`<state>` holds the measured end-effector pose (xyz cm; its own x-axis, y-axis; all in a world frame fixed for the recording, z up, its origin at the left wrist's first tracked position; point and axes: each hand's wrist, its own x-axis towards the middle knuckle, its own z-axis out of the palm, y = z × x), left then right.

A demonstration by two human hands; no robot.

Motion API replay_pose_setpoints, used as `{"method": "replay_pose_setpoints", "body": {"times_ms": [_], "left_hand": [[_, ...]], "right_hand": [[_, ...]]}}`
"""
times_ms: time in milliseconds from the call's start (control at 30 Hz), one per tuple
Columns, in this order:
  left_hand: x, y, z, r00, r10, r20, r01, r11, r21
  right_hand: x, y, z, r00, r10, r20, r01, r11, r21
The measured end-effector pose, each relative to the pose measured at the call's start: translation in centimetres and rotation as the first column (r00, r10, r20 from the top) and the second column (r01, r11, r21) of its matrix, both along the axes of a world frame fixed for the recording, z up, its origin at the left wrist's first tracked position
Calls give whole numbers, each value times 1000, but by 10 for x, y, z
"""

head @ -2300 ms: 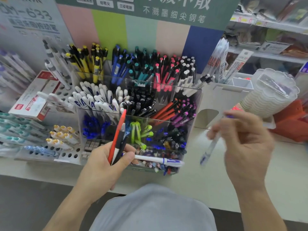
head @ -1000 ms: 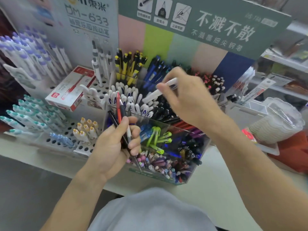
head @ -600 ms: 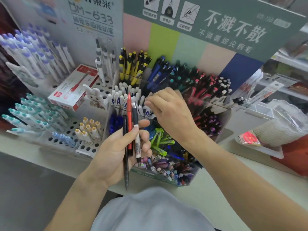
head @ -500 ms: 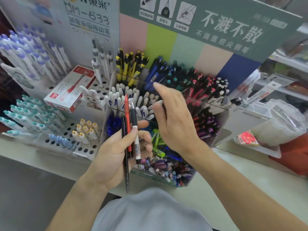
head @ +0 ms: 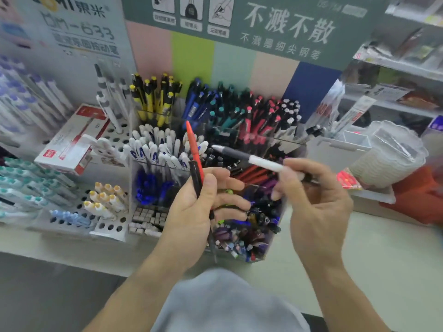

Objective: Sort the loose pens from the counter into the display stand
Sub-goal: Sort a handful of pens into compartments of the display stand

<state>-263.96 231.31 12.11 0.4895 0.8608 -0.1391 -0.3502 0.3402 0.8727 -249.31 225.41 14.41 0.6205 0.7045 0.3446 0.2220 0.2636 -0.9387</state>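
Up front, the left hand has its grip closed around a red pen and a black pen, both held upright over the clear display stand on the desk. Just beside it, the right hand pinches a white-and-grey pen level above the stand's middle compartments.

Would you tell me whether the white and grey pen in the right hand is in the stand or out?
Out: the right hand holds the white and grey pen level above the display stand.
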Motion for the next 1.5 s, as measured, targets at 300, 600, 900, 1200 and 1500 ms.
{"method": "replay_pose_setpoints", "body": {"times_ms": [300, 600, 900, 1200, 1500], "left_hand": [[7, 1, 9, 976, -211, -62, 198, 966, -169], [5, -4, 9, 971, -223, -89, 207, 965, -158], [12, -5, 6, 958, -255, -130, 233, 959, -158], [17, -7, 10, 927, -331, -176, 296, 934, -199], [12, -1, 5, 931, -333, -151, 316, 940, -128]], "right_hand": [[113, 30, 59, 830, -312, 463, 334, 942, 35], [116, 73, 13, 781, -33, 623, 176, 970, -169], [125, 76, 14, 709, -72, 701, 187, 978, -88], [65, 15, -4, 593, 45, 804, -117, 993, 31], [53, 19, -33, 712, 171, 681, -157, 984, -82]]}}
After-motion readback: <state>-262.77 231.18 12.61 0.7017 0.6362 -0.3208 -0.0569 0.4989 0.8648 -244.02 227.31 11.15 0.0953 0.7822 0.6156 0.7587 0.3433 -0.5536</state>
